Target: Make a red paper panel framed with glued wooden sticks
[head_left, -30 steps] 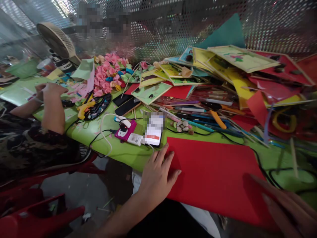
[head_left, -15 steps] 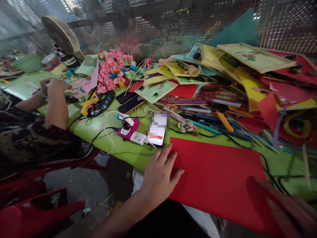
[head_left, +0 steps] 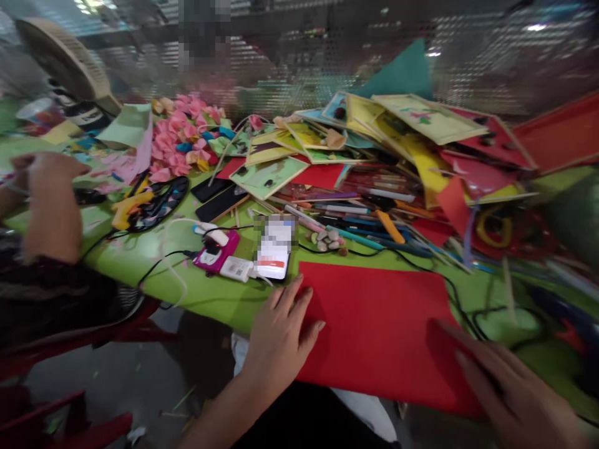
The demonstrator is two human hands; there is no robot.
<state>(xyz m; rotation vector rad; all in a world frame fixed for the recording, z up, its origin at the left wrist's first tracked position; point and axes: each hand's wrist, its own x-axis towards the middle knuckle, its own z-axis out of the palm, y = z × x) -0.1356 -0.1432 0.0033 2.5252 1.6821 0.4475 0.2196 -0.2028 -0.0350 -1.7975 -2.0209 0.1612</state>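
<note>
A plain red sheet (head_left: 374, 324) lies flat along the front edge of the green table (head_left: 206, 299). My left hand (head_left: 281, 330) rests at its left edge, fingers stretched out and spread, the fingertips touching the sheet. At the right edge is my right hand (head_left: 510, 380), somewhat blurred, its fingers extended over the sheet and its thumb apart; whether it presses on the sheet I cannot tell. Just beyond my left fingertips lies a lit phone (head_left: 274, 252), next to a magenta power strip (head_left: 216, 252) with white plugs in it.
Framed cards (head_left: 425, 118) are heaped at the back right, above many pens (head_left: 346, 209). Pink paper flowers (head_left: 175, 134) pile up at the back left beside a fan (head_left: 65, 59). Another person's arm (head_left: 51, 206) reaches in from the left. A black cable (head_left: 452, 287) runs behind the sheet.
The view has turned to the right, so everything sits further left in the picture and more of my right hand shows. Both hands stay at the sheet's edges.
</note>
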